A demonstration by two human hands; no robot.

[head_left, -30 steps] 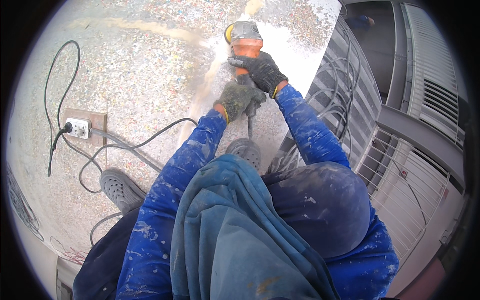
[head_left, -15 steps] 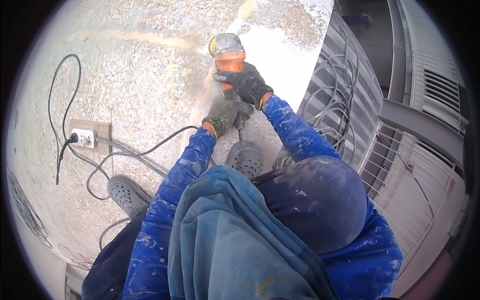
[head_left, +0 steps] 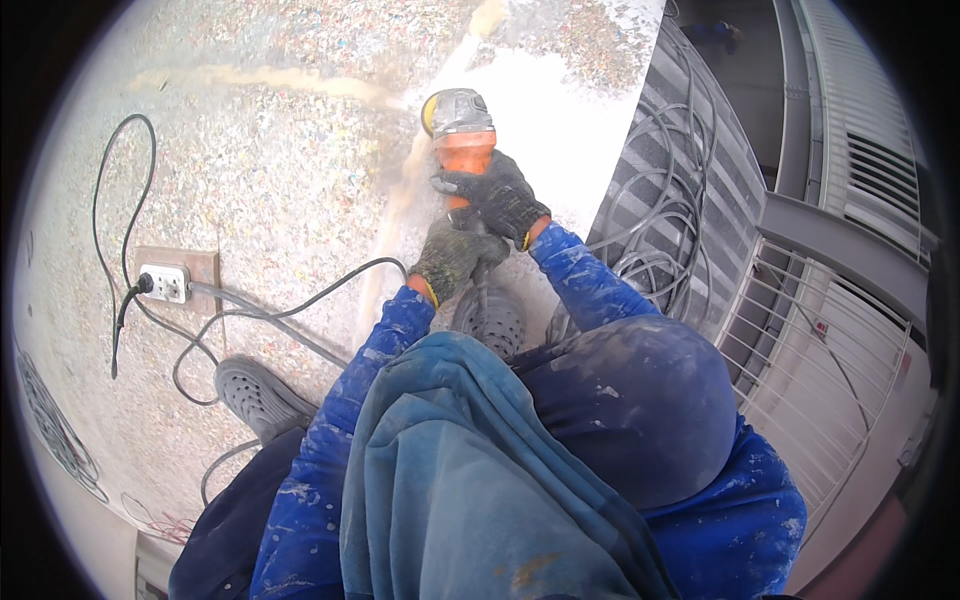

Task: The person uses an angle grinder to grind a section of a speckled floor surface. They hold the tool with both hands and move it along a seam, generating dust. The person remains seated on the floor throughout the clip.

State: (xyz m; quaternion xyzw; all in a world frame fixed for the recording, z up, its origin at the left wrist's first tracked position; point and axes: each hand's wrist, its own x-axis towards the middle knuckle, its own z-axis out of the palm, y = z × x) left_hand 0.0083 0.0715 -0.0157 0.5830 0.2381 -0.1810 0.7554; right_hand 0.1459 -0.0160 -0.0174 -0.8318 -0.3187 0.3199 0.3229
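An orange angle grinder (head_left: 466,150) with a grey metal head lies in both my gloved hands, its yellow-edged disc (head_left: 428,115) at the speckled floor (head_left: 300,160). My right hand (head_left: 497,193), in a dark dusty glove, is wrapped round the orange body just behind the head. Behind it, my left hand (head_left: 450,252) is closed round the rear of the tool, close to my body. White dust covers the floor to the right of the head. A beige filled strip (head_left: 270,78) runs across the floor to the left, and another passes beneath the tool.
A white power socket (head_left: 168,283) on a wooden board sits at left, with a black plug and looping cable (head_left: 290,312). Grey cables (head_left: 668,200) lie coiled on a striped surface at right, beside a white wire rack (head_left: 800,345). My grey clogs (head_left: 262,395) rest on the floor.
The grinder and both my hands have come slightly nearer to my body. My grip on the tool is the same.
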